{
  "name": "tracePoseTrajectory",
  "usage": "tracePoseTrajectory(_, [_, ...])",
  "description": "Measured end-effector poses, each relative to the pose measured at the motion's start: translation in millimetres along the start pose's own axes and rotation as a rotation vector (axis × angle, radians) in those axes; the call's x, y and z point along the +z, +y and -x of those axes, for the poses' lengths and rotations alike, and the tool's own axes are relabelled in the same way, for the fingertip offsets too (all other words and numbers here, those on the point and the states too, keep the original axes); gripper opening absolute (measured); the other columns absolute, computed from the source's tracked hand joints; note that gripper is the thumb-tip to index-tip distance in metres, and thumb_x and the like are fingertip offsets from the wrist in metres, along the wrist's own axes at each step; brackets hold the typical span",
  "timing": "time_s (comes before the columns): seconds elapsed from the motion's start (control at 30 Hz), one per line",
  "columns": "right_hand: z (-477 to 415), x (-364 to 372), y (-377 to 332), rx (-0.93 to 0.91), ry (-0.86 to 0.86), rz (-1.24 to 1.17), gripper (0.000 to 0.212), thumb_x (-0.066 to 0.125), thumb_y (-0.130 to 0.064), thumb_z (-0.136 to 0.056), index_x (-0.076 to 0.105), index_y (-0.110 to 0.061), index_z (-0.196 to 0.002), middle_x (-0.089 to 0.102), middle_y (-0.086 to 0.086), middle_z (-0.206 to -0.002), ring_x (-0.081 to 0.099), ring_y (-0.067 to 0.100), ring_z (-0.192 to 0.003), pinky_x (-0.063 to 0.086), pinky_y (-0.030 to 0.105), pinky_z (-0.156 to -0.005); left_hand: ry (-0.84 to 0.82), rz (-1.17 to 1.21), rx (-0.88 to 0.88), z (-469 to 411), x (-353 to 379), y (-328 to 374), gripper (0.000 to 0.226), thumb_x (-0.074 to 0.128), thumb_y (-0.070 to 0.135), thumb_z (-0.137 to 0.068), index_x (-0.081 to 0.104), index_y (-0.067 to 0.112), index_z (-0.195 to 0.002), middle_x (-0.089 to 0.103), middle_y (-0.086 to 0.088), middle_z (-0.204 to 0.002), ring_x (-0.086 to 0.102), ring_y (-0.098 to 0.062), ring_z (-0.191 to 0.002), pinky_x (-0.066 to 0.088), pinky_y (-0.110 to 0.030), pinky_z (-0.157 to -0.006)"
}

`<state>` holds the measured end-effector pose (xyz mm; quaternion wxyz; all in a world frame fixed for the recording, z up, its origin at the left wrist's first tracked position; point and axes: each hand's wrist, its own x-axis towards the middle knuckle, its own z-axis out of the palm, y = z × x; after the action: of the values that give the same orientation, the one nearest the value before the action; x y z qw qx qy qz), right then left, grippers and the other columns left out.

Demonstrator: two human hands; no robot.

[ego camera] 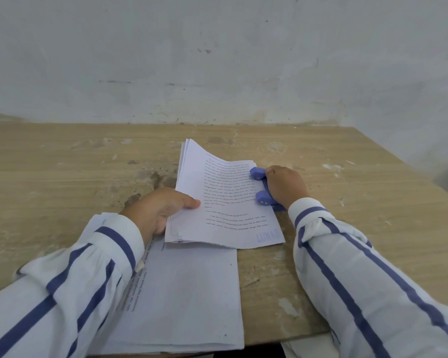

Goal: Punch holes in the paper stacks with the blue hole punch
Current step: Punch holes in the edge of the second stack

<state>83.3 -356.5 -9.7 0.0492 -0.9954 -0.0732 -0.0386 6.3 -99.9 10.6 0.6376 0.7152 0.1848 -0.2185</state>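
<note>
A stack of printed pages [225, 202] lies tilted near the middle of the wooden table [62, 177]. My left hand [161, 210] grips its left edge, thumb on top of the text. The right edge of the stack sits in the blue hole punch [263, 187], whose two punch heads show over the paper. My right hand [286, 184] rests on top of the punch and covers most of it. A second stack [186, 298], blank side up with small holes along its right edge, lies at the near table edge, partly under my left sleeve.
A stained grey wall [217, 60] rises right behind the table. The table's right edge runs diagonally at the far right. Bare scuffed wood spreads to the left and to the right of the stacks. My striped sleeves cross the near corners.
</note>
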Motion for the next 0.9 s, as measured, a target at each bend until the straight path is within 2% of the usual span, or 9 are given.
tracePoseTrajectory(0.17, [-2.2, 0.3, -1.9, 0.044, 0.003, 0.030, 0.013, 0.048, -0.025, -0.089, 0.049, -0.012, -0.084, 0.063, 0.008, -0.093, 0.052, 0.027, -0.074, 0.039, 0.030, -0.068, 0.007, -0.005, 0.001, -0.9, -0.2, 0.0, 0.030, 0.065, 0.004, -0.085, 0.064, 0.001, -0.115, 0.070, -0.017, -0.113, 0.067, -0.035, -0.102, 0.050, -0.051, -0.095])
tracePoseTrajectory(0.27, [-4.0, 2.8, -1.5, 0.035, 0.009, 0.073, 0.015, 0.044, -0.022, -0.090, 0.053, -0.009, -0.092, 0.064, 0.011, -0.102, 0.059, 0.031, -0.088, 0.040, 0.031, -0.070, 0.005, -0.004, -0.001, -0.4, -0.2, -0.6, 0.029, 0.064, 0.004, -0.086, 0.064, 0.000, -0.115, 0.070, -0.018, -0.112, 0.067, -0.035, -0.102, 0.051, -0.051, -0.095])
tracePoseTrajectory(0.53, [-1.9, 1.9, -2.6, 0.008, 0.012, 0.098, 0.012, 0.044, -0.024, -0.090, 0.045, -0.014, -0.085, 0.063, 0.010, -0.101, 0.060, 0.030, -0.089, 0.040, 0.031, -0.069, 0.004, -0.004, 0.008, -1.8, -0.6, -1.2, 0.028, 0.064, 0.004, -0.086, 0.065, 0.001, -0.114, 0.071, -0.017, -0.111, 0.068, -0.035, -0.099, 0.052, -0.050, -0.092])
tracePoseTrajectory(0.83, [2.3, -4.3, -6.8, 0.033, -0.011, 0.107, 0.019, 0.046, -0.023, -0.091, 0.056, -0.008, -0.098, 0.064, 0.011, -0.104, 0.061, 0.031, -0.092, 0.048, 0.036, -0.080, -0.003, 0.011, -0.004, -1.1, -0.6, -0.9, 0.029, 0.064, 0.004, -0.087, 0.064, 0.001, -0.115, 0.071, -0.017, -0.111, 0.068, -0.035, -0.099, 0.052, -0.051, -0.092])
tracePoseTrajectory(0.9, [3.5, -5.0, -7.8, 0.029, -0.015, 0.096, 0.017, 0.047, -0.023, -0.090, 0.055, -0.008, -0.096, 0.064, 0.011, -0.103, 0.061, 0.031, -0.091, 0.049, 0.036, -0.080, -0.002, 0.007, -0.007, -0.6, -0.9, -1.1, 0.029, 0.064, 0.005, -0.087, 0.064, 0.002, -0.115, 0.071, -0.016, -0.111, 0.068, -0.035, -0.098, 0.052, -0.051, -0.092])
